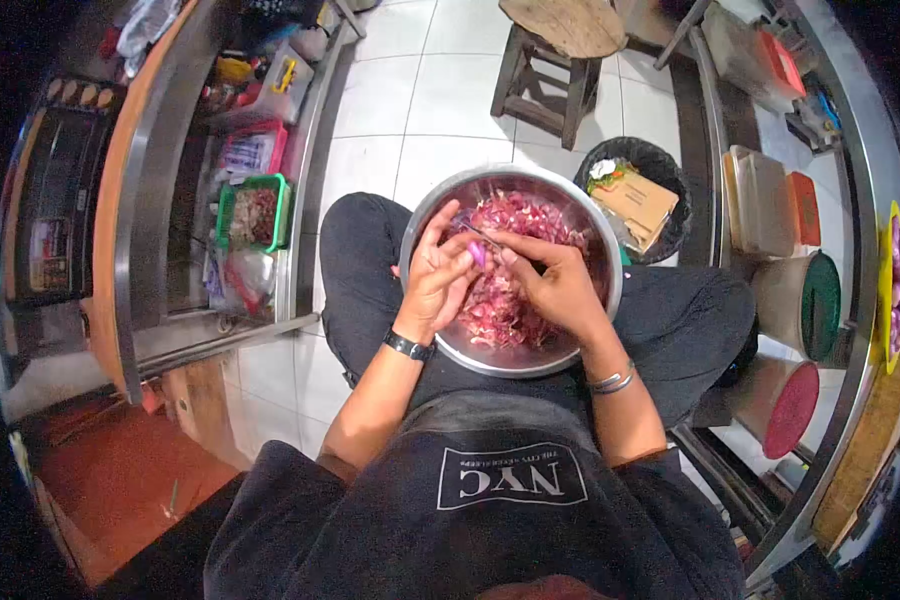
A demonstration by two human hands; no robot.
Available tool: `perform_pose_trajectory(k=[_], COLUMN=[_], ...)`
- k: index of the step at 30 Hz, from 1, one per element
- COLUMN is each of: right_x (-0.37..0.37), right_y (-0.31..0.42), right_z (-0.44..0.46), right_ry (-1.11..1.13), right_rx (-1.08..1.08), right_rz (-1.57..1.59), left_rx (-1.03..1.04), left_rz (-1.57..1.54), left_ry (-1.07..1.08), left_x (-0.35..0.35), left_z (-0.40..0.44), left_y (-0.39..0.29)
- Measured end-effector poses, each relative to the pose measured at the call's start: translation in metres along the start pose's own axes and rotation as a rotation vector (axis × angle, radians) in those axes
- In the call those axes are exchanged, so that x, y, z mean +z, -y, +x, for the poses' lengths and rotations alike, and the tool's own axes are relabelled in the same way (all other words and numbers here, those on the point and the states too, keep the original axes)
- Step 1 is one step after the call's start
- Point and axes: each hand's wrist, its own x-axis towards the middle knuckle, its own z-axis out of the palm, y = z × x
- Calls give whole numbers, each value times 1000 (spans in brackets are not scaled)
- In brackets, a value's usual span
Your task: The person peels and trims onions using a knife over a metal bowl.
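A wide steel bowl [610, 265] rests on my lap, filled with reddish-purple shallots and loose skins [515, 300]. Above it, my left hand [435, 275] pinches a small bright purple shallot [478, 252] between thumb and fingers. My right hand [560, 285] is closed on a small knife, with its thin dark blade [482, 234] reaching toward the shallot. The right fingers hide the knife's handle. Both hands are close together over the bowl's middle.
Beyond the bowl, a bin [682, 175] lined with black plastic holds cardboard and scraps. A wooden stool [560, 70] stands farther off. At right, a yellow tray [887, 300] bears peeled shallots. Shelves with a green basket [284, 212] line the left.
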Motion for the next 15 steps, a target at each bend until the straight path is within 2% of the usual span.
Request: perform_pose_trajectory(k=[3,4,7,9,11,15], right_x=[-2,0,2,2,4,7], right_y=[10,6,-10,-25,-12,-10], right_z=[-1,-1,1,2,0,1], right_ry=[-41,-87,-55,-72,-18,23], right_rx=[101,-37,18,-161,-131,-104], right_rz=[44,10,52,-113,-49,-46], left_rx=[-40,-47,-62,-39,-26,-79], left_rz=[-37,-37,-33,-33,-44,-31], left_ry=[-34,-46,-51,-52,-104,-60], left_x=[-1,-5,-11,-26,-19,-7], left_z=[-1,-2,-2,-2,1,-1], left_y=[-1,1,1,10,11,3])
